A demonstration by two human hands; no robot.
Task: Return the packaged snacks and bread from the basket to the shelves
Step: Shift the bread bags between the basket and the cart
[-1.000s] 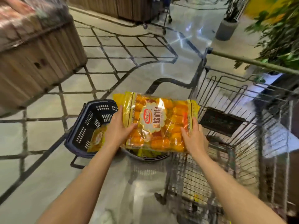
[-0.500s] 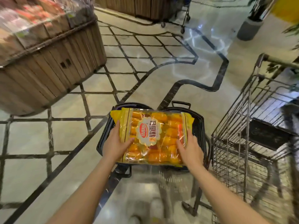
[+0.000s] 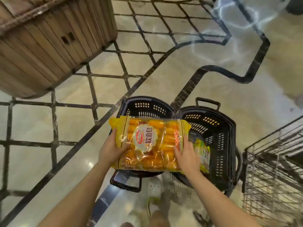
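A: How do your fingers lie now?

B: My left hand [image 3: 113, 149] grips the left end of the bread bag [image 3: 150, 143]; the thumb lies on top, the other fingers are hidden under it. My right hand [image 3: 186, 155] holds the right end, with fingers spread flat on the clear film.

A: And where is the bag?

B: Above two black baskets [image 3: 219, 128] standing on the floor [image 3: 49, 122], one just beside the other. In the right one lies a yellow-green packet [image 3: 202, 153]. Near right stands a wire cart [image 3: 272, 163], far left a wooden display stand [image 3: 49, 46].
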